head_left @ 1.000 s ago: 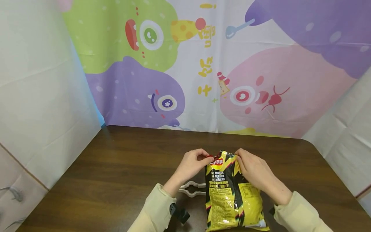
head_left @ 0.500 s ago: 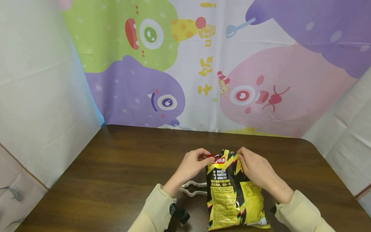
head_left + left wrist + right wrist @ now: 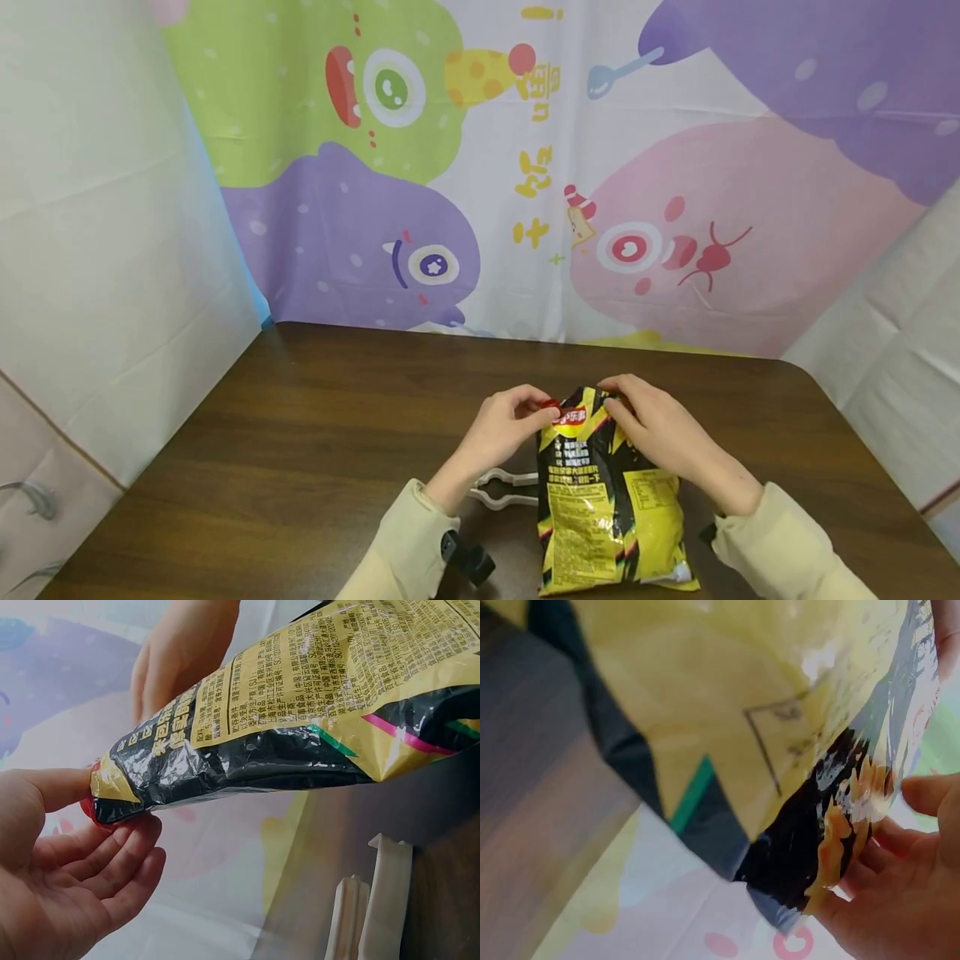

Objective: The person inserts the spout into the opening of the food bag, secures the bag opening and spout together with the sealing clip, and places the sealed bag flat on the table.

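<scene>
A yellow and black chip bag (image 3: 581,517) stands tilted in front of me, its printed back toward the head camera and its top edge away from me. My left hand (image 3: 501,432) pinches the top left corner between thumb and fingers, beside a small red patch (image 3: 87,808); its lower fingers lie loosely curled under the corner in the left wrist view. At the top right, my right hand (image 3: 660,425) holds the edge, thumb (image 3: 924,793) on the near face and fingers behind. White tongs-like plastic arms (image 3: 501,490) lie on the table, partly hidden by the bag.
The dark wooden table (image 3: 337,417) reaches back to a cloth (image 3: 517,292) printed with cartoon monsters. White cloth walls (image 3: 112,208) stand on both sides. A black wrist camera (image 3: 468,560) sticks out from the left sleeve.
My right hand has shifted left along the bag's top edge, its fingers reaching further over it. The bag has moved slightly right, and my left hand keeps its pinch.
</scene>
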Available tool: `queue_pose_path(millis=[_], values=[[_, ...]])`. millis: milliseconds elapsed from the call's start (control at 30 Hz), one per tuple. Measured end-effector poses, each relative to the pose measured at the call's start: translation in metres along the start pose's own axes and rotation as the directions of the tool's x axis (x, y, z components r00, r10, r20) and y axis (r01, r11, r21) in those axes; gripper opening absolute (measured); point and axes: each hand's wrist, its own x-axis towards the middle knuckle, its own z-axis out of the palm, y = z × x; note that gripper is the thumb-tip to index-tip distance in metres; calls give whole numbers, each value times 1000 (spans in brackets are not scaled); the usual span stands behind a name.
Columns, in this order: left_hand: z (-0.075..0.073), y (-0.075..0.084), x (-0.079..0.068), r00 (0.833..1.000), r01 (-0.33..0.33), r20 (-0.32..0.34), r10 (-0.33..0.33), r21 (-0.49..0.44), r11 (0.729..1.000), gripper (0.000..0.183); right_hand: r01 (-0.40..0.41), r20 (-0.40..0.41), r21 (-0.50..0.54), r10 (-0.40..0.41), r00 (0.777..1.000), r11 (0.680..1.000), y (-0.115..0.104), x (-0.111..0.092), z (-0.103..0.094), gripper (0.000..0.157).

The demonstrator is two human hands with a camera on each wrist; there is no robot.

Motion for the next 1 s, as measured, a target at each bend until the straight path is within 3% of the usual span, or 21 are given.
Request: queue_pose_path(millis=[200, 333, 467, 533, 733, 1000], values=[[2, 1, -2, 999, -24, 46, 25, -18, 1000, 19, 10, 114, 94, -21, 993, 995, -1, 6, -4, 54], [2, 5, -5, 996, -49, 77, 52, -29, 998, 19, 2, 180, 163, -32, 983, 987, -1, 7, -7, 56], [3, 6, -5, 996, -61, 66, 62, -20, 998, 20, -4, 193, 189, -33, 981, 982, -1, 7, -9, 56], [3, 7, -6, 997, -57, 56, 58, -15, 998, 20, -2, 189, 194, -35, 981, 981, -1, 7, -10, 53], [5, 8, -5, 999, -36, 11, 36, -32, 999, 22, 17, 145, 221, -51, 988, 975, 0, 9, -10, 26], [8, 7, -4, 1000, 0, -24, -2, -112, 994, 24, 105, 15, 233, -112, 994, 967, 4, 12, -7, 10]])
